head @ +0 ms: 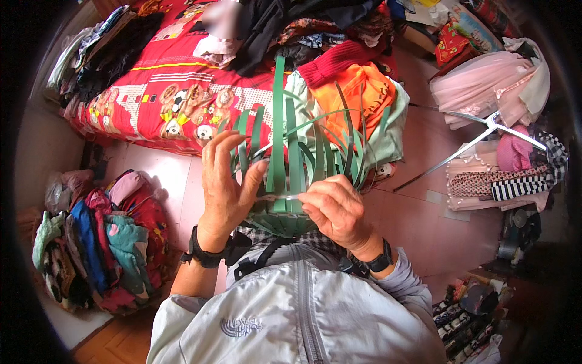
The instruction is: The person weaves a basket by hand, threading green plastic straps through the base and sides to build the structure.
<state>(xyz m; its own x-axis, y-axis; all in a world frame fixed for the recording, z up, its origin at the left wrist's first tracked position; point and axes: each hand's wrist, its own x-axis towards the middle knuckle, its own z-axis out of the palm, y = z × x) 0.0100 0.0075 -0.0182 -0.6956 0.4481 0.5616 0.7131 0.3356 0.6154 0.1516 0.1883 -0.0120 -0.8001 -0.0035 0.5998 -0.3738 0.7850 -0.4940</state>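
Observation:
A partly woven basket of green plastic strapping (284, 220) rests in my lap, its bottom towards me. Long loose strips (278, 118) fan up and away from its woven part. My right hand (338, 211) pinches a thin, pale, shiny strip (278, 197) between thumb and fingers. That strip runs across the front of the green uprights towards my left hand (225, 182). The left hand is raised at the basket's left side with fingers spread and the thumb close to the uprights. Whether the thumb touches them I cannot tell.
Ahead is a bed with a red printed cover (177, 104), heaped with clothes, including an orange garment (359, 98). A clothes pile (109, 245) lies at left. On the right stand a metal rack (491, 123) with pink garments (482, 86) and a dark machine (518, 232).

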